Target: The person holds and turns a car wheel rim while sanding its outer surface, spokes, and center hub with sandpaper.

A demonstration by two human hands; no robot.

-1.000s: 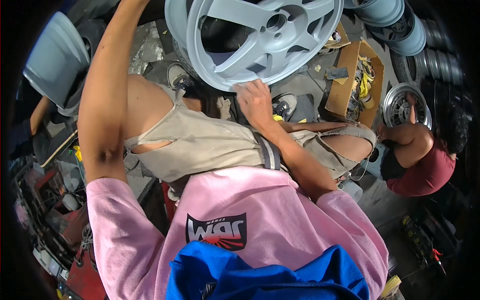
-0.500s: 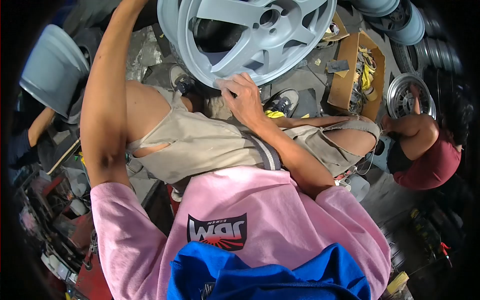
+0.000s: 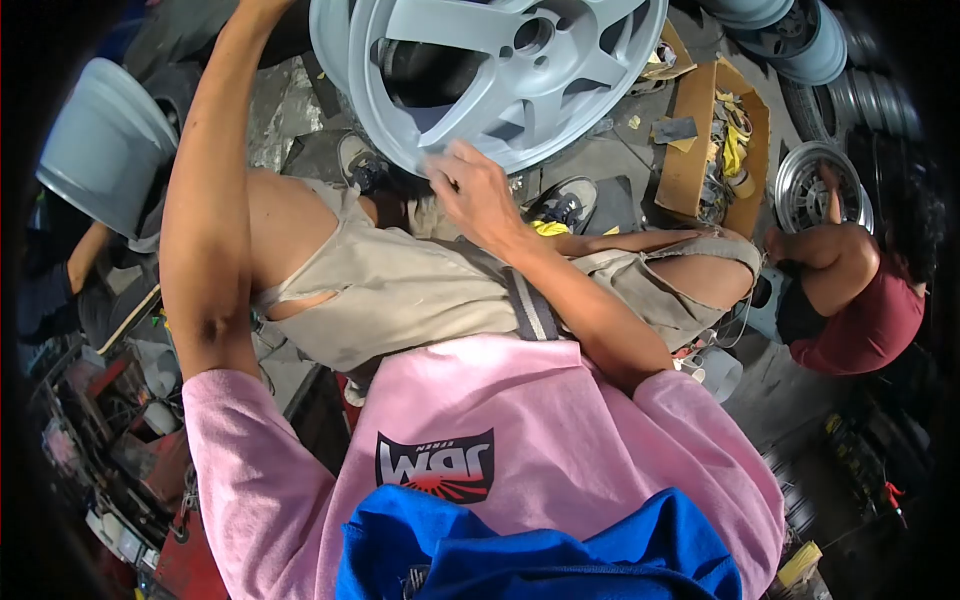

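Note:
A large pale grey-blue spoked wheel [image 3: 535, 100] stands tilted at the top of the head view, in front of my knees. My right hand [image 3: 470, 190] is at its lower rim, fingers curled and pressed together. The fingertips are smeared by motion, and what they hold, if anything, I cannot make out. My left arm [image 3: 208, 200] reaches up past the wheel's left side; the hand itself is beyond the top edge of the view.
A cardboard box [image 3: 683, 150] of scraps stands right of the wheel. At the right, a person in a red shirt [image 3: 862, 318] crouches by a silver wheel [image 3: 818, 190]. Stacked rims [image 3: 805, 50] are at the upper right. Another person's arm [image 3: 88, 255] is near a pale rim [image 3: 105, 145] at left.
My right hand has moved left along the lower rim. The wheel appears slightly farther left and higher in view. The left arm has barely changed.

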